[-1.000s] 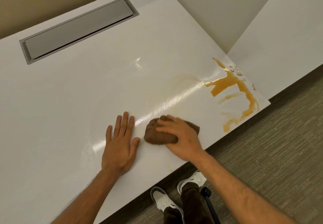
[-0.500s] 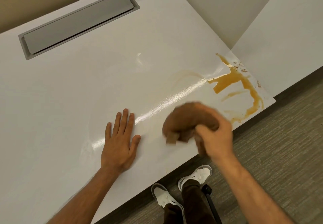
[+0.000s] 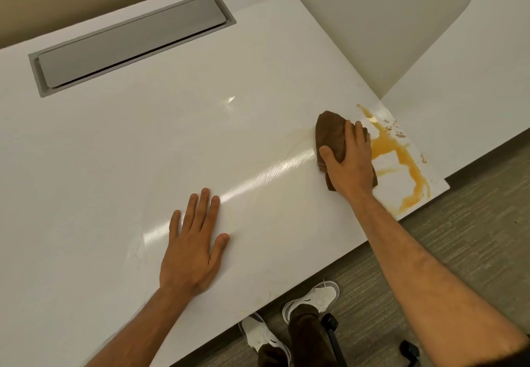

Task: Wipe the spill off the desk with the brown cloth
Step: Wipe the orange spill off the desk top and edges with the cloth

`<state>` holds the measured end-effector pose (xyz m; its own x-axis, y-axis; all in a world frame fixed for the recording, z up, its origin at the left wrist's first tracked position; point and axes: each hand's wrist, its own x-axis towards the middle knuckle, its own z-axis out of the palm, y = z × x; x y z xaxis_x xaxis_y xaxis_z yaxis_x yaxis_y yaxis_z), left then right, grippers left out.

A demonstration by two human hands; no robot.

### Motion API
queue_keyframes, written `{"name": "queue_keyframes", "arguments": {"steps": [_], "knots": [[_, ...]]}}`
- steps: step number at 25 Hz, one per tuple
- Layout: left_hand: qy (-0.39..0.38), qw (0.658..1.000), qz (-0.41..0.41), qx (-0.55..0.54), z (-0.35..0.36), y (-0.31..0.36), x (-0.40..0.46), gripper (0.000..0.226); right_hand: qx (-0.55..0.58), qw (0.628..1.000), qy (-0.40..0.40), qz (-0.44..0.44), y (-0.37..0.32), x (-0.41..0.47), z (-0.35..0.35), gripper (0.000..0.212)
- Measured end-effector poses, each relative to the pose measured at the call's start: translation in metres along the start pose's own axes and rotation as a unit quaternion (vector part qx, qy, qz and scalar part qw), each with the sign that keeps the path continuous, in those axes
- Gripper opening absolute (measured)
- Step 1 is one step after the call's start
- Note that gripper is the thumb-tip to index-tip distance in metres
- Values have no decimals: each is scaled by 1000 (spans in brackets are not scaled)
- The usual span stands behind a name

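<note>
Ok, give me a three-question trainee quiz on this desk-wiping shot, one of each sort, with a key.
1. True or false: the left hand grips the brown cloth.
2. Multiple choice: where does the orange spill lie on the desk?
A. beside the grey hatch
B. at the near right corner
C. under the left hand
3. Fill in: the right hand presses the cloth down at the spill's ____ edge.

Key: 1 false, it lies flat on the desk; 2 B; 3 left.
</note>
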<state>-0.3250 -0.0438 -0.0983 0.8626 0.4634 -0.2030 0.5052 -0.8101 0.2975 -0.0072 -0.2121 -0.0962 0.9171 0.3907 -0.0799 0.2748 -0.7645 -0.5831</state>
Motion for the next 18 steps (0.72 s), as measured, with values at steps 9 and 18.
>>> {"name": "queue_keyframes", "arguments": {"steps": [9,18], "knots": [[1,1000,-2,-2,1,0,0,73,37,990,-53,-125,-54,29,35,82],[36,999,-5,-40,5,0,-1,64,108,919,-209,-317,-68,-81,56,70]]}}
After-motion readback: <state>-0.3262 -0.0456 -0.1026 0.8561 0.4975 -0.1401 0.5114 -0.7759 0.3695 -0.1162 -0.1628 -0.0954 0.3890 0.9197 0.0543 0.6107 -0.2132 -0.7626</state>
